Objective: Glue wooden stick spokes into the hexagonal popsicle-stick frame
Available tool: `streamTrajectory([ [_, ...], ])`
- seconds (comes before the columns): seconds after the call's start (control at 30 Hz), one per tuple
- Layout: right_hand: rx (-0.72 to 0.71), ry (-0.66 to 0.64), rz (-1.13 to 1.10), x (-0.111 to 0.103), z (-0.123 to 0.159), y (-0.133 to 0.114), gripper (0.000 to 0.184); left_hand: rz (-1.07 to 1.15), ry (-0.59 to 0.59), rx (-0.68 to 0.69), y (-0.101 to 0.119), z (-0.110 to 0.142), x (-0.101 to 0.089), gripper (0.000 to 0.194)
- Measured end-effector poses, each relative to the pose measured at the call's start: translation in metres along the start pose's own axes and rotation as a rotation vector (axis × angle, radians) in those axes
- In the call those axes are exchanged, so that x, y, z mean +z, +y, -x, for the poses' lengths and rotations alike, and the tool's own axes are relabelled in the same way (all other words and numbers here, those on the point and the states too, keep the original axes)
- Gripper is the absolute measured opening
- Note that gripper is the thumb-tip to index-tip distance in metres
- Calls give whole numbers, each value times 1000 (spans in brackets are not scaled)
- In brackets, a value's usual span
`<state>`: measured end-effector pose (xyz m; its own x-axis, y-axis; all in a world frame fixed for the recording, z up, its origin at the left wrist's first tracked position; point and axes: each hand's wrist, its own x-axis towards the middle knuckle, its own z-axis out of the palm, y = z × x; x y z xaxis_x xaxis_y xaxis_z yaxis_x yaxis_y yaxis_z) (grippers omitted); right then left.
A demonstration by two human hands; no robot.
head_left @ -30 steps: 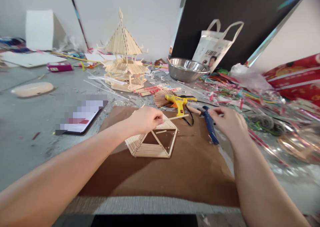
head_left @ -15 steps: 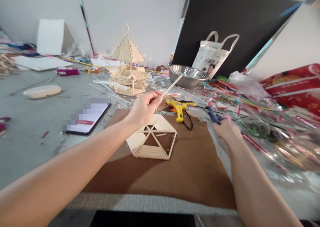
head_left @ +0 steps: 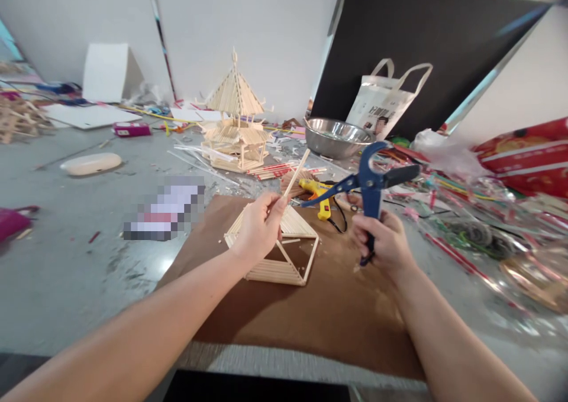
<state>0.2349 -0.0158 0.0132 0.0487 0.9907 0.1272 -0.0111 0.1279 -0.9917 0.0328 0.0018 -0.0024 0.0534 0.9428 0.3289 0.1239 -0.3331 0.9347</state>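
Pinched in my left hand (head_left: 260,227) is a thin wooden stick (head_left: 297,174), tilted up to the right. That hand is above a six-sided frame of sticks (head_left: 275,272), partly filled with rows of sticks and partly hidden by the hand. My right hand (head_left: 384,239) is wrapped round one handle of a blue hand cutter (head_left: 371,183), held upright with its curved jaw and dark blade apart. The cutter's other handle points left, in front of a yellow glue gun (head_left: 326,207). The stick frame lies on a brown sheet (head_left: 328,313).
A stick-built pagoda model (head_left: 235,118) stands at the back, with red-tipped sticks (head_left: 270,170) beside it. Behind the glue gun are a metal bowl (head_left: 339,137) and a white bag (head_left: 377,103). A phone (head_left: 164,210) lies left; plastic scraps (head_left: 465,224) crowd the right side.
My right hand has lifted the blue cutter from the right side and brought it over the brown sheet. My left hand, still holding the stick, has come lower and nearer.
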Motion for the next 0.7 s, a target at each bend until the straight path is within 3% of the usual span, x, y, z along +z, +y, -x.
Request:
streamTrajectory([
  [0.07, 79, -134, -86, 8, 3, 4, 27, -60, -12, -4, -6, 0, 1, 27],
  [0.17, 133, -232, -171, 13, 5, 9, 24, -153, -28, 29, -11, 0, 3, 26],
  [0.43, 67, -242, -308, 21, 5, 17, 32, -408, -7, 64, -8, -2, 1, 24],
  [0.6, 79, -236, -394, 28, 6, 16, 40, -674, 34, 176, -5, -4, -5, 23],
  [0.7, 72, -254, -397, 33, 8, 13, 41, -639, 17, 169, -4, -3, -4, 23],
])
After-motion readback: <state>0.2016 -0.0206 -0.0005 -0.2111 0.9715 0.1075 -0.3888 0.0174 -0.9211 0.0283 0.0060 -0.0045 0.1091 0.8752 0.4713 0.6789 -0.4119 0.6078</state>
